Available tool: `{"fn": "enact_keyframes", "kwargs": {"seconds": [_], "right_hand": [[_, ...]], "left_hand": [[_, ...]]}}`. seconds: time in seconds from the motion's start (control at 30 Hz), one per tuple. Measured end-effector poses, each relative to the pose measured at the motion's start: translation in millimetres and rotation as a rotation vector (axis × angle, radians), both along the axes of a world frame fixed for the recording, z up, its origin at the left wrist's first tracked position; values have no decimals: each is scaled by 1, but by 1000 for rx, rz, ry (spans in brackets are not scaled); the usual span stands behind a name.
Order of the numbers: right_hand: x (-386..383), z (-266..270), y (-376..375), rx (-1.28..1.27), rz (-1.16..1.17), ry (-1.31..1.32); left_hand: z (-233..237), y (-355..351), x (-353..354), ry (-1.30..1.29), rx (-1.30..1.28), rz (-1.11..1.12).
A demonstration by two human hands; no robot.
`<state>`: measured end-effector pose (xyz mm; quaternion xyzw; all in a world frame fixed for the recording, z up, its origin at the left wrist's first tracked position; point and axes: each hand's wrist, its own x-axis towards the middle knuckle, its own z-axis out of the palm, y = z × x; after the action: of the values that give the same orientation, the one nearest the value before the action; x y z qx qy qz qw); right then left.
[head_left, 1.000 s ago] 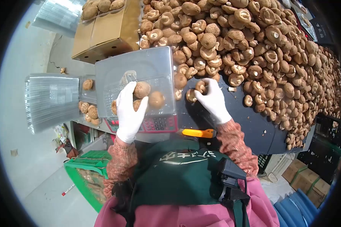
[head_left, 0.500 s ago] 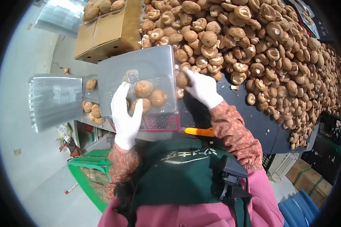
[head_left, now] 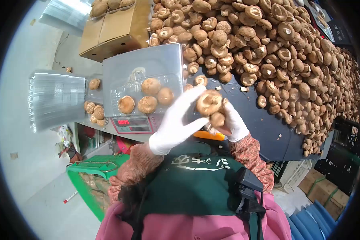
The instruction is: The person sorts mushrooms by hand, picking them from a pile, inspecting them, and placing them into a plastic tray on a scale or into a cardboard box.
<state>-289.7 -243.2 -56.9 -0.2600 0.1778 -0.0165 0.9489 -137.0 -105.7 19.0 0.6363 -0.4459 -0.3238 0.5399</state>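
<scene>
My right hand (head_left: 233, 122) clasps two mushrooms (head_left: 209, 102) above the table (head_left: 264, 134) edge. My left hand (head_left: 176, 120) touches them with stretched fingers, and I cannot tell if it grips. In the clear tray (head_left: 120, 86) on the scale (head_left: 132, 125), four more mushrooms (head_left: 147, 105) already lie; the big pile (head_left: 268, 48) remains.

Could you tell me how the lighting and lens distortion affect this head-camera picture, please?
Head view: strong fisheye curves the edges inside a black vignette; hard daylight glares off the stack of clear trays and washes out the white glove on the left hand; the mushroom pile is sharp, with small dark shadows.
</scene>
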Motion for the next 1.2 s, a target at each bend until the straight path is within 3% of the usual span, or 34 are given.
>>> {"fn": "enact_keyframes", "kwargs": {"seconds": [0.07,0.1,0.17,0.23,0.3,0.43,0.53,0.67,0.77,0.87,0.93,1.0,1.07,1.2], "right_hand": [[4,31,7,-114,168,62],[6,41,8,-93,169,3],[-6,42,4,-227,134,91],[-11,54,3,-508,52,243],[-19,53,4,-580,-94,322],[-20,73,18,-887,-236,301],[-16,69,19,-1440,-145,190],[-17,65,22,-1302,-124,262],[-33,61,19,-1488,-146,218],[-96,70,9,-1528,-33,416],[-156,72,1,-1647,94,692],[-217,73,2,-1758,377,1107],[-274,63,4,-1721,671,1387],[-299,55,2,-1714,836,1577]], "left_hand": [[-7,4,1,80,33,-30],[-12,6,-1,276,56,29],[-16,12,-5,668,98,148],[-11,14,-6,851,110,147],[-14,16,-11,988,111,164],[-11,16,-19,1015,176,164],[-9,14,-22,958,211,156],[-7,17,-25,851,241,88],[-2,19,-29,809,365,-36],[0,21,-36,799,411,-138],[-16,28,-32,723,376,-195],[-23,30,-24,530,356,-231],[-26,27,-28,648,401,-144],[-24,20,-31,666,425,-150]]}}
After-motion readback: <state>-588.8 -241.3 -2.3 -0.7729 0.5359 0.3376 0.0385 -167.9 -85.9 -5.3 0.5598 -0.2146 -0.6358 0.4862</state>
